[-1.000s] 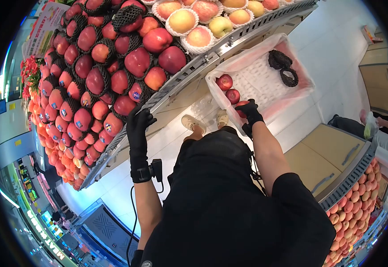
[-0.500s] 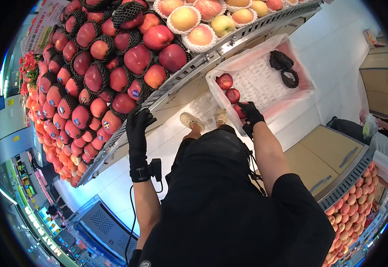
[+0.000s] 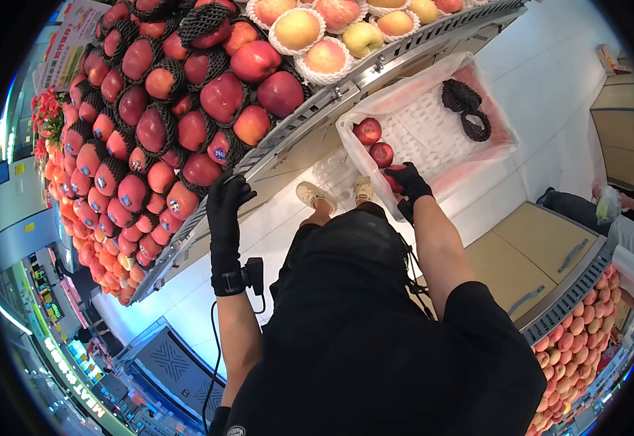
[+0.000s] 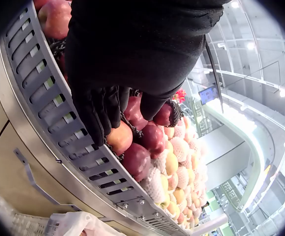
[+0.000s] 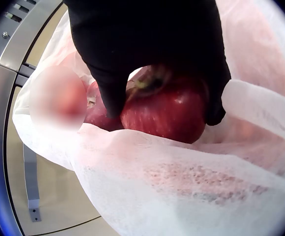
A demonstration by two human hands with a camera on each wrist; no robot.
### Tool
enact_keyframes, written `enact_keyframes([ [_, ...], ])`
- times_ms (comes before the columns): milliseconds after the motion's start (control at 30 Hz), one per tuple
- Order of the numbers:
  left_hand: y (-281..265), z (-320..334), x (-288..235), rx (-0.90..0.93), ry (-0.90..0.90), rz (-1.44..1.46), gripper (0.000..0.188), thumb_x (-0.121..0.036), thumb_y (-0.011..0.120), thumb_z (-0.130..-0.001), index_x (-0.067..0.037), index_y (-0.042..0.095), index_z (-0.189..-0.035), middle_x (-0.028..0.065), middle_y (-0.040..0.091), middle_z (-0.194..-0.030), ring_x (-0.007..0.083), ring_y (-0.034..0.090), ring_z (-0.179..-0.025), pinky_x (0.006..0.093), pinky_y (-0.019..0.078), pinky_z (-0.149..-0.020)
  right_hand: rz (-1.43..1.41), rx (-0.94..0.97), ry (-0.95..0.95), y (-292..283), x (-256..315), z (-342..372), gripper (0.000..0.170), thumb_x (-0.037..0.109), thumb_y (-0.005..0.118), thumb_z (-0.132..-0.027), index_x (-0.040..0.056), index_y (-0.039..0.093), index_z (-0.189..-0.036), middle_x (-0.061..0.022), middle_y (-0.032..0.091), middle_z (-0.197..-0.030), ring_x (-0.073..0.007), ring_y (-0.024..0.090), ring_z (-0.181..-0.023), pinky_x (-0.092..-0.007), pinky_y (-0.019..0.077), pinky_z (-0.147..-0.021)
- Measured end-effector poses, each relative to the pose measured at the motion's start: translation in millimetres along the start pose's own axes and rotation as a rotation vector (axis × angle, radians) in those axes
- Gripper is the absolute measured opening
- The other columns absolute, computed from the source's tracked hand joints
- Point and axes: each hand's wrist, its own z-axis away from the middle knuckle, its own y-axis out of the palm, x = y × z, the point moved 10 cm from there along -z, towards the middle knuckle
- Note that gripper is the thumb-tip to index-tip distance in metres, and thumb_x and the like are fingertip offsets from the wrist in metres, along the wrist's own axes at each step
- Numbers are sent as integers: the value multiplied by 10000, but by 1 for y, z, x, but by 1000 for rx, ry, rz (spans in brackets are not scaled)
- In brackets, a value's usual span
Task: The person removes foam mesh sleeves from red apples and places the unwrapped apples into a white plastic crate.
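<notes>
My black-gloved right hand (image 3: 408, 183) holds a red apple (image 5: 164, 110) at the near corner of a crate (image 3: 502, 142) lined with white sheeting. In the right wrist view, thumb and fingers curl round the apple's sides, close to the lining. Two more red apples, one at the corner (image 3: 367, 131) and one in the middle (image 3: 382, 154), sit in a row beside it. My gloved left hand (image 3: 226, 207) is at the edge rail (image 4: 68, 123) of the apple display, fingers loosely bent and holding nothing. Red apples (image 3: 222, 98) lie just beyond it.
Two black foam nets (image 3: 475, 126) lie at the crate's far end. Pale apples in white nets (image 3: 324, 58) fill the display's right part. Behind to the right stands another fruit stand (image 3: 579, 341) with cabinet doors, a person's arm (image 3: 633, 203) near it. A cable (image 3: 219, 356) hangs from my left wrist.
Around the held apple, my right hand has shifted slightly at the crate's near corner. The left hand stays at the rail, and the head view has shifted a little.
</notes>
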Motion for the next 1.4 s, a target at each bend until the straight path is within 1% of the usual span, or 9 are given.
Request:
enact_keyframes([
  [267,-7,-9,-15,-56,75,37,303,-206,547,-946,3,539,-1166,102,601,-1024,194,617,-916,350,538,-816,-141,103,143,-14,-11,14,455,545,619,-833,124,600,-1007,-43,577,-815,-180,547,-667,-340,460,-542],
  [467,-36,-9,-32,-207,228,48,374,-321,456,-999,4,607,-890,102,621,-768,162,597,-640,289,501,-510,-314,14,209,-28,-14,37,306,444,593,-868,142,633,-894,-33,553,-705,-144,446,-528,-316,366,-478],
  [567,-44,-8,-35,-251,233,113,452,-373,423,-1006,-2,598,-816,93,600,-684,152,562,-559,276,462,-455,-156,90,117,-27,3,48,334,457,637,-822,128,646,-877,-28,558,-686,-157,445,-524,-324,377,-482],
  [667,-49,-9,-31,-267,240,118,450,-370,416,-1008,0,600,-830,97,599,-684,152,567,-567,271,470,-465,-98,164,8,-10,2,24,393,403,740,-756,74,629,-940,-87,623,-766,-203,568,-624,-348,463,-542],
  [800,-45,-1,-31,-254,253,107,437,-357,420,-1008,3,599,-838,104,612,-717,153,574,-579,272,484,-473,54,-82,-37,-2,-49,-57,465,245,863,-618,32,629,-957,-98,632,-766,-228,614,-691,-397,533,-654],
  [933,-46,1,-28,-232,232,88,431,-351,421,-1008,8,598,-848,111,624,-753,154,581,-593,278,500,-484,162,-136,14,-5,-37,-45,454,276,855,-602,30,665,-933,-110,641,-786,-216,593,-634,-372,516,-572],
  [1133,-49,3,-34,-252,240,84,405,-336,437,-1006,2,599,-850,104,627,-759,150,585,-607,280,502,-490,-7,-41,-76,-6,17,14,572,338,857,-612,23,621,-1028,-84,628,-752,-203,562,-590,-367,483,-529],
  [1233,-54,2,-32,-249,259,99,382,-322,447,-1004,-4,599,-858,96,625,-759,148,589,-625,283,507,-503,-5,0,-117,1,1,-13,577,383,814,-676,48,588,-1087,-63,612,-727,-203,529,-541,-350,457,-496],
  [1400,-57,1,-34,-246,268,120,356,-304,455,-1001,-7,598,-868,90,624,-766,148,596,-647,289,517,-522,-94,102,116,-15,2,17,519,501,669,-782,124,594,-1130,-57,586,-841,-197,521,-684,-364,434,-590],
])
